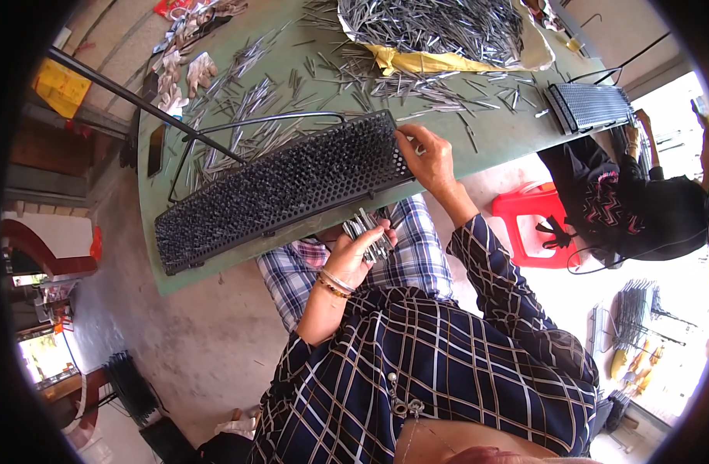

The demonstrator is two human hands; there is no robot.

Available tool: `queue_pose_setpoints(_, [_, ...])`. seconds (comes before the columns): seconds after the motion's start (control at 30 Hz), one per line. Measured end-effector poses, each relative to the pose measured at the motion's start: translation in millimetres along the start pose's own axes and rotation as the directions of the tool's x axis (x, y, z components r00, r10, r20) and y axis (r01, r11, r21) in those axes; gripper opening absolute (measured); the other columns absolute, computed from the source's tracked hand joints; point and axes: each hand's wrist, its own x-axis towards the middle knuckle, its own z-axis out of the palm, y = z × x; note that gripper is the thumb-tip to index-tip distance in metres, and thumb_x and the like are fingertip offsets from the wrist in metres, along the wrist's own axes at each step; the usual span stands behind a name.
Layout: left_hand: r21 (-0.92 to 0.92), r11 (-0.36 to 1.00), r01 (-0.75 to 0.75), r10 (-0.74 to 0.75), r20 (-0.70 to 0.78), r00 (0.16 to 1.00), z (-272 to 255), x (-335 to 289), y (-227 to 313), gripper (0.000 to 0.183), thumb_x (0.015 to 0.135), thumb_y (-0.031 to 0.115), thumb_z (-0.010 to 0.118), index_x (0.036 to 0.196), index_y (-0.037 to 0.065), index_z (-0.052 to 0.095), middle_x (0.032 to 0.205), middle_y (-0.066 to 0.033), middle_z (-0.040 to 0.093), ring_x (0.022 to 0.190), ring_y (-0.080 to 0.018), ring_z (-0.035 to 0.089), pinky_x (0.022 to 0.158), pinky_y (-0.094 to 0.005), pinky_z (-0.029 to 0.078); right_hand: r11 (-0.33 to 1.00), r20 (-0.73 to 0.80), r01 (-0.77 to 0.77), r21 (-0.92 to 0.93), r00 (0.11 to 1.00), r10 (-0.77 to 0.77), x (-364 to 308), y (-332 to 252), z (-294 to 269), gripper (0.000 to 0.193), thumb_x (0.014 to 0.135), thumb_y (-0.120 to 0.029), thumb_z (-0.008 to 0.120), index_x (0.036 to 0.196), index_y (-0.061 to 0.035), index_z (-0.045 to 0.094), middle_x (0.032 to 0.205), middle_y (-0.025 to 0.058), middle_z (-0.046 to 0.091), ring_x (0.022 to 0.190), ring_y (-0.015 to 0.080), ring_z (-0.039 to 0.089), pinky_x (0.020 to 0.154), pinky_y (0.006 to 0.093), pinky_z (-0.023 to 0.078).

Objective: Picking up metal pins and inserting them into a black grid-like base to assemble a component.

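Note:
A long black perforated rack lies tilted along the near edge of the green table. Dark rod ends fill most of its holes; bare holes show toward its right end. Just in front of it, my left hand is closed round a bundle of short metal rods. My right hand is at the rack's right end with thumb and forefinger bent together. Whatever small thing those fingertips hold, if any, is hidden.
Loose rods lie scattered behind the rack, and a yellow-edged sack is heaped with more. Gloves and a phone are at the left. On the right, a person in black sits by another rack, near a red stool.

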Motion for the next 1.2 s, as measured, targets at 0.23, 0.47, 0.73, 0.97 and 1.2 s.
queue_pose_setpoints(0.23, [-0.044, 0.992, 0.114, -0.117, -0.057, 0.992, 2, -3, 5, 0.018, 0.088, 0.011, 0.057, 0.105, 0.004, 0.059, 0.095, -0.0068, 0.062, 0.09, -0.0215, 0.061, 0.079, -0.0399, 0.054, 0.988, 0.081, 0.131, -0.083, 0.989, -0.124, -8, 12, 3, 0.012, 0.08, -0.01, 0.066, 0.088, -0.0017, 0.067, 0.087, 0.0088, 0.062, 0.055, 0.0172, 0.057, 0.052, 0.0277, 0.047])
queue_pose_setpoints(0.47, [0.042, 0.995, 0.092, -0.092, -0.005, 0.996, 6, -4, 9, 0.02, 0.091, 0.015, 0.055, 0.108, 0.005, 0.058, 0.095, -0.0059, 0.061, 0.088, -0.0195, 0.062, 0.074, -0.0352, 0.054, 0.902, 0.508, -0.313, 0.297, 0.852, 0.129, -18, -31, -18, 0.02, 0.081, -0.019, 0.07, 0.086, 0.0002, 0.068, 0.078, 0.0099, 0.063, 0.066, 0.0153, 0.058, 0.056, 0.028, 0.046])
queue_pose_setpoints(0.73, [0.116, 0.993, 0.009, -0.009, 0.002, 1.0, 12, -2, 7, 0.022, 0.091, 0.014, 0.054, 0.11, 0.002, 0.053, 0.093, -0.0091, 0.063, 0.083, -0.0185, 0.063, 0.065, -0.0287, 0.055, 0.731, 0.761, -0.616, 0.292, 0.613, 0.213, -42, -32, -18, 0.022, 0.079, -0.015, 0.071, 0.087, 0.0046, 0.068, 0.07, 0.0065, 0.065, 0.062, 0.0092, 0.059, 0.055, 0.0243, 0.047])
queue_pose_setpoints(0.97, [0.072, 0.997, 0.043, -0.038, -0.069, 0.997, 10, 1, 3, 0.023, 0.09, 0.014, 0.055, 0.111, 0.004, 0.054, 0.097, -0.0099, 0.063, 0.087, -0.0193, 0.063, 0.07, -0.0315, 0.053, 0.686, 0.65, -0.656, 0.315, 0.676, 0.347, -39, -33, -27, 0.021, 0.081, -0.016, 0.07, 0.087, 0.0038, 0.068, 0.068, 0.004, 0.064, 0.058, 0.007, 0.056, 0.053, 0.0217, 0.046])
queue_pose_setpoints(1.2, [0.132, 0.991, 0.017, -0.009, -0.066, 0.998, 15, 3, 2, 0.025, 0.091, 0.017, 0.055, 0.111, 0.002, 0.053, 0.096, -0.0097, 0.063, 0.085, -0.0187, 0.064, 0.067, -0.0298, 0.054, 0.729, 0.648, -0.617, 0.298, 0.691, 0.321, -28, -37, -31, 0.022, 0.081, -0.018, 0.07, 0.086, 0.0031, 0.068, 0.069, 0.0042, 0.065, 0.058, 0.0071, 0.058, 0.051, 0.0211, 0.047])
